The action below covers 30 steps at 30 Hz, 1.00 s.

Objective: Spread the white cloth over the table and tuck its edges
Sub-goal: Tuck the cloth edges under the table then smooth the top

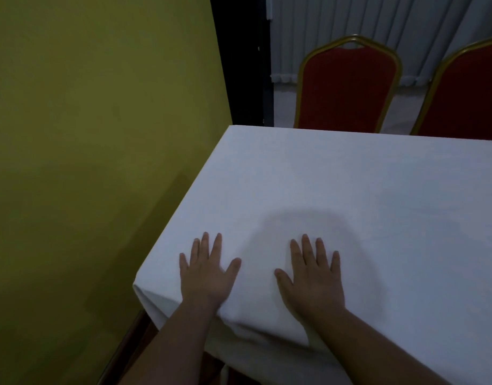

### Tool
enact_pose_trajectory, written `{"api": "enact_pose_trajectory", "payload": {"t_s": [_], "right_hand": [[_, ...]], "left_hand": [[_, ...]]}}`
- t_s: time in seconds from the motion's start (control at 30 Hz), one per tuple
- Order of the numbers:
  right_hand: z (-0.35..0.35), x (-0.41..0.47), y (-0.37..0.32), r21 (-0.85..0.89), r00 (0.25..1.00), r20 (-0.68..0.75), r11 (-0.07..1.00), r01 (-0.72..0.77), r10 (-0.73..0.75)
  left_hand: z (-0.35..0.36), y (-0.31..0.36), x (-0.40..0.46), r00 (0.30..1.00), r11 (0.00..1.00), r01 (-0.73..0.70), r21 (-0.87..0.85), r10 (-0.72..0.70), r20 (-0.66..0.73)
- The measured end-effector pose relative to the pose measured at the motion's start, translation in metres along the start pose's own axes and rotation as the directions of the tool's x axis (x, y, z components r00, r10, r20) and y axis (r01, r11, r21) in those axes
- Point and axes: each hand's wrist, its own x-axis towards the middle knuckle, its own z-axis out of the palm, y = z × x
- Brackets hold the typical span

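The white cloth (336, 179) lies flat across the table top and hangs over the near edge and the left corner, where it folds. My left hand (207, 269) rests palm down on the cloth near the front left corner, fingers spread. A little to its right, my right hand (312, 276) also lies flat on the cloth with fingers apart. Neither hand grips the fabric. The table itself is hidden under the cloth.
A yellow-green wall (86, 148) runs close along the table's left side. Two red chairs with gold frames (347, 87) (467, 95) stand at the far edge. A dark door frame (244, 65) stands behind the far left corner.
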Motion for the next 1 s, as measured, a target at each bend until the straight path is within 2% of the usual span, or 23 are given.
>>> {"api": "enact_pose_trajectory", "payload": {"t_s": [0.63, 0.8, 0.9, 1.0], "right_hand": [[0.002, -0.048, 0.002, 0.022, 0.998, 0.049, 0.999, 0.036, -0.037], [-0.007, -0.046, 0.015, 0.034, 0.993, 0.085, 0.996, 0.081, -0.084], [-0.017, -0.054, 0.067, 0.004, 0.997, 0.069, 0.999, 0.034, -0.034], [-0.031, -0.076, 0.138, -0.035, 0.988, 0.004, 0.987, -0.156, 0.156]], "left_hand": [[0.001, 0.001, -0.061, 0.995, 0.998, 0.07, 0.006, -0.07, 0.07], [-0.004, 0.031, -0.061, 0.986, 0.986, 0.156, -0.061, -0.152, 0.07], [0.001, 0.058, -0.066, 0.996, 0.999, 0.047, -0.026, -0.045, 0.076], [0.009, 0.086, -0.069, 0.993, 0.995, -0.102, 0.0, 0.102, 0.065]]}}
